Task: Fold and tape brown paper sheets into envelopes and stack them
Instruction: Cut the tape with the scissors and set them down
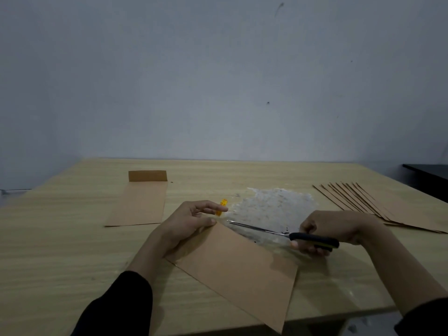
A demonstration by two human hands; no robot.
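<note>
Over the table (72, 251)'s near edge, folded paper (237, 270) in left grip (191, 221), scissors (312, 240) in right grip (334, 229)

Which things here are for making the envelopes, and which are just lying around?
For the job:
- paper being folded
- scissors in the right hand
- yellow thing, maybe tape
- fanned sheets
- done envelope

Just lying about:
- white scuffed patch on the table
- black furniture, far right
</note>
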